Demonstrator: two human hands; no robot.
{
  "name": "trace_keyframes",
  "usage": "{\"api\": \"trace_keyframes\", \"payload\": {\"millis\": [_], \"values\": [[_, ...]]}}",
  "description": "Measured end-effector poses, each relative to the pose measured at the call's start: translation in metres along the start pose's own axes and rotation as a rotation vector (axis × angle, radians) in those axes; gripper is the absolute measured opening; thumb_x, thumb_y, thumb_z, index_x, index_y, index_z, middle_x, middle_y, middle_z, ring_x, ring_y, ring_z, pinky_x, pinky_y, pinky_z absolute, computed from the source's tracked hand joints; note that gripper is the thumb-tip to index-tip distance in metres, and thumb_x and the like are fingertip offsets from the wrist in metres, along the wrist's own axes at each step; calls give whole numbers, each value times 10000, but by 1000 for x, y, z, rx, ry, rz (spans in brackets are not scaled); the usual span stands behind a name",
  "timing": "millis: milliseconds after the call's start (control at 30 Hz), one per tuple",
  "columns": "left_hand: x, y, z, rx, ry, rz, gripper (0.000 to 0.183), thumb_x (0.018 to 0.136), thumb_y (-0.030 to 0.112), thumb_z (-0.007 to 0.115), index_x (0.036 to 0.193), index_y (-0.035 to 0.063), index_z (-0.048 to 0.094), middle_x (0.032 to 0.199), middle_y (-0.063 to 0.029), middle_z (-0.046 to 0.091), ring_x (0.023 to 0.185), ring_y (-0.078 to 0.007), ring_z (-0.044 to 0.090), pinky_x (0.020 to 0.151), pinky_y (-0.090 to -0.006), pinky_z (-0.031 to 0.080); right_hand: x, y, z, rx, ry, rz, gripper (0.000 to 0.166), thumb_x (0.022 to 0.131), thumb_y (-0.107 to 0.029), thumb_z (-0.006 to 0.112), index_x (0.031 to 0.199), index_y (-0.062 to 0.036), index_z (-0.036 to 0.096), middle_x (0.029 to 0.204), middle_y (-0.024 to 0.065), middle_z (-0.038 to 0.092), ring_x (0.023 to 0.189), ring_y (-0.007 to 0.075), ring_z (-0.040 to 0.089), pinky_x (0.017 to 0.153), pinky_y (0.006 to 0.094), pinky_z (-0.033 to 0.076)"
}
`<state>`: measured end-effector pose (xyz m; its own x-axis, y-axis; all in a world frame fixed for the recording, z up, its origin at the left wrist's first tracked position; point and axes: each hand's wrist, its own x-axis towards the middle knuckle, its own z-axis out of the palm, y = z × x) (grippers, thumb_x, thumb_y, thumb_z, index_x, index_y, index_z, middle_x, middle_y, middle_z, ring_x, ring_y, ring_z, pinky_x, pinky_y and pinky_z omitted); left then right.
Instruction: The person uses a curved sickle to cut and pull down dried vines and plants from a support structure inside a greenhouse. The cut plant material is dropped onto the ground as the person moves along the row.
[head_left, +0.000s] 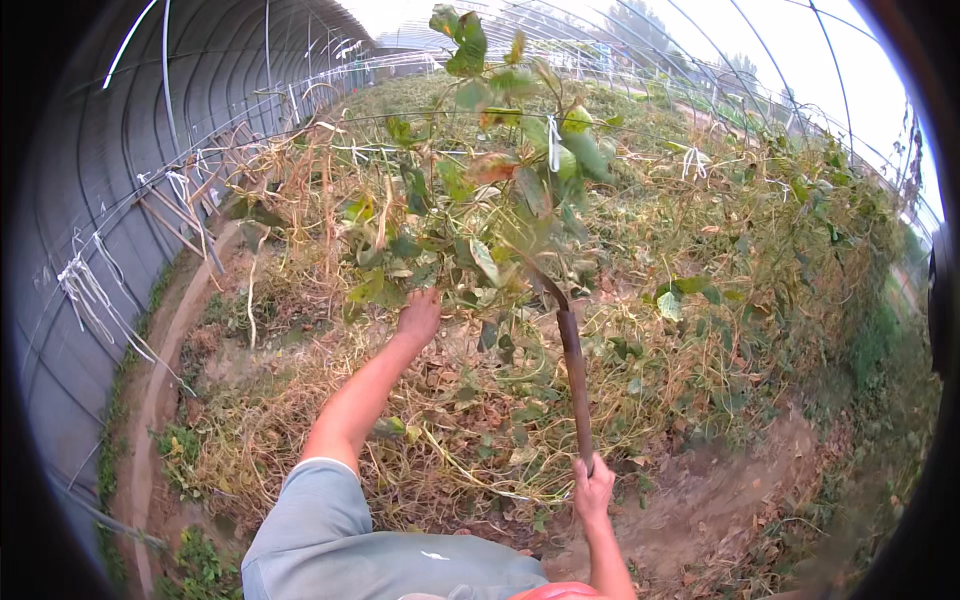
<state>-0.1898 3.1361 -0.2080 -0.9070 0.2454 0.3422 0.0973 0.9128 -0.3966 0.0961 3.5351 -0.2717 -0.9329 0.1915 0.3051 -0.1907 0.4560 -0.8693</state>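
My right hand is closed around the lower end of a long wooden handle. A dark, curved metal neck tops it, like that of a sickle; its blade is hidden in the foliage. Further forward, my left hand grips the lower part of a clump of climbing vines, its fingertips partly covered by leaves. Green, yellow and browning leaves stand up in this clump, some blurred. A white tie hangs among them by a thin horizontal wire.
Dry, tangled vines cover much of the ground. A grey greenhouse wall curves along the left, with white strings hanging from a wire. Taller vines stand at right beside bare soil. Metal hoops arch overhead.
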Motion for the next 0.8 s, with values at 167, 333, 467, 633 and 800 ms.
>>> {"api": "trace_keyframes", "payload": {"millis": [167,333,467,633,800], "values": [[-22,-5,-10,-159,-15,-80,218,899,138,549,1013,12,686,1190,-102,569,1083,-299,566,816,-387,578,86,-54,-5,-114,1,-209,281,960,-293,670,837,-69,550,541,56,560,472,197,601,487,372,469],[-40,13,-14,-121,85,8,243,888,104,543,1056,-13,675,1191,-117,570,1102,-297,567,798,-384,600,174,-103,-7,-343,-10,-293,343,969,-412,648,869,-90,584,583,109,596,523,276,626,515,428,468],[-50,-8,-21,-73,29,-6,273,885,133,562,1106,16,673,1247,-131,576,1144,-293,572,830,-424,589,194,-31,-6,-288,78,-208,356,986,-397,619,842,-75,569,603,97,573,514,250,562,514,421,438],[-81,-77,54,-229,318,-226,285,857,173,620,1106,61,702,1262,-159,610,1120,-299,628,839,-447,561,58,82,101,303,-301,374,437,1030,-454,508,749,-119,496,563,-13,454,440,126,438,391,304,346],[-86,-16,11,-322,196,-77,255,815,142,628,1027,48,732,1134,-144,673,941,-315,693,802,-427,547,5,74,125,544,-205,408,470,1021,-528,520,795,-122,446,539,-37,406,410,88,399,374,264,328]]}}
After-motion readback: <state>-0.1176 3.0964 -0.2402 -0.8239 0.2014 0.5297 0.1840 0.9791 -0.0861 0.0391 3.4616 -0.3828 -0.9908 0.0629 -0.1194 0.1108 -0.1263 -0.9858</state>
